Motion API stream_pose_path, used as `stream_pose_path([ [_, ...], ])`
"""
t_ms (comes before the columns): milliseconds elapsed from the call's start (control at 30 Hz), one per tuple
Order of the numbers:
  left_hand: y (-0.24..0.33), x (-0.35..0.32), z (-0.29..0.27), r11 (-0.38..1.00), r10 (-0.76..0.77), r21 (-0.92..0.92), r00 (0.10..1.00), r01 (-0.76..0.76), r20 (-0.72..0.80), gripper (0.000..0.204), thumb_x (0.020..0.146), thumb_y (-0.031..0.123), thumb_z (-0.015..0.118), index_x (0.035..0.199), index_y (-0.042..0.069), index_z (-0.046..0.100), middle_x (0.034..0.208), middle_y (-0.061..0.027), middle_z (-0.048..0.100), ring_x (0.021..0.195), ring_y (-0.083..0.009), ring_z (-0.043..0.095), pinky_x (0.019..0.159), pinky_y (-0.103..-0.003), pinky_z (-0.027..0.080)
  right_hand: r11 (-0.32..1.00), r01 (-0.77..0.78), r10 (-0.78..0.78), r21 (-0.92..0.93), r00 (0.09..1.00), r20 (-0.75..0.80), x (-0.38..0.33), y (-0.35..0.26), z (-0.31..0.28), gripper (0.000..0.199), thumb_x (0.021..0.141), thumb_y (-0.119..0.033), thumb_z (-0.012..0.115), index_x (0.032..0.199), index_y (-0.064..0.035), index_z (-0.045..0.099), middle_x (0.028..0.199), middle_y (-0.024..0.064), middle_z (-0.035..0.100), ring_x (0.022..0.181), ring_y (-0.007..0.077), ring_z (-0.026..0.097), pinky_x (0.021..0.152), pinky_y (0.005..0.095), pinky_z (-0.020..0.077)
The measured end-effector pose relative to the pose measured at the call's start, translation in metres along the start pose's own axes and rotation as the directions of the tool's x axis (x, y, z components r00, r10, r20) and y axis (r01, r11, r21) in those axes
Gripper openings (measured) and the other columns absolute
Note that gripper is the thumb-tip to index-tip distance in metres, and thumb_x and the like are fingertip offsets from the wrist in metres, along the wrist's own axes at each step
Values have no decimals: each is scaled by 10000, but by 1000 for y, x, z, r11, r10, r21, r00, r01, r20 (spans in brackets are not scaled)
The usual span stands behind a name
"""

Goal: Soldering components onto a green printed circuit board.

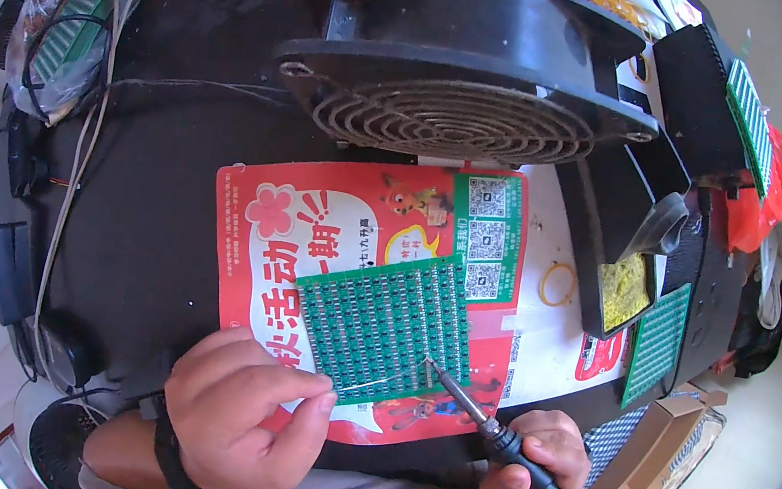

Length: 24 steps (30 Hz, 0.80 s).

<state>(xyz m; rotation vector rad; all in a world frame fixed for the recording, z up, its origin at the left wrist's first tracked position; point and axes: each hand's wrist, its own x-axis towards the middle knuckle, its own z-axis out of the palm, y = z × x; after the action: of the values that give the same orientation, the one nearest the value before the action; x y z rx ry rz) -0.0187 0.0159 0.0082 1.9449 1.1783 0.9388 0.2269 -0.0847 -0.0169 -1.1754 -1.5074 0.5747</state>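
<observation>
A green circuit board panel (371,312), covered with rows of small components, lies on a red and white printed leaflet (249,213). My left hand (244,415) is at the board's lower left corner. Its thumb and forefinger pinch a thin silvery solder wire (364,384) that reaches right across the lower rows. In my right hand (545,458) is a soldering iron (508,442) with a dark handle, tilted up and to the left. The iron's tip is at the lower right part of the board, close to the wire's end; whether they touch, I cannot tell.
A large black fan (450,117) stands behind the board. To the right are a soldering iron stand with a yellow sponge (624,295), another green board (657,345) and a cardboard box (648,450). Cables (87,148) and a bagged board (73,35) lie at left.
</observation>
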Motion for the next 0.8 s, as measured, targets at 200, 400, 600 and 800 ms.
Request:
stream_pose_path([
  [200, 2, 5, 0, 999, -16, 29, 999, 15, 40, 130, 628, -6, 694, 731, 39, 628, 516, -24, 469, 434, -155, 426, 451, -279, 308, 1000, 3, -4, -19, 999, -34, -1, 0, 2, 325, 744, -79, 697, 987, 53, 527, 685, 111, 581, 565, 222, 587, 511, 324, 504],
  [400, 1, 1, -4, 1000, 3, -4, 1000, -3, 0, 136, 634, -41, 670, 740, 30, 622, 528, -25, 489, 442, -146, 435, 452, -275, 321, 1000, -10, 10, 19, 999, -35, 0, 1, 0, 313, 774, -102, 682, 986, 44, 504, 676, 97, 562, 570, 208, 572, 517, 319, 495],
  [600, 1, -4, -5, 979, -126, -163, 992, 124, -5, 121, 701, -59, 624, 804, -2, 593, 638, -75, 558, 521, -130, 488, 485, -251, 361, 995, -67, 83, 71, 964, -252, 5, -1, 13, 295, 877, -273, 593, 930, -6, 480, 656, 77, 496, 549, 168, 498, 473, 250, 392],
  [800, 3, -2, -6, 984, -113, -144, 992, 105, -50, 81, 767, -62, 606, 824, -6, 593, 654, -88, 569, 547, -144, 525, 504, -260, 396, 995, -61, 87, 73, 903, -421, 27, -5, 6, 324, 877, -281, 600, 965, 2, 468, 669, 81, 484, 565, 178, 484, 505, 279, 404],
])
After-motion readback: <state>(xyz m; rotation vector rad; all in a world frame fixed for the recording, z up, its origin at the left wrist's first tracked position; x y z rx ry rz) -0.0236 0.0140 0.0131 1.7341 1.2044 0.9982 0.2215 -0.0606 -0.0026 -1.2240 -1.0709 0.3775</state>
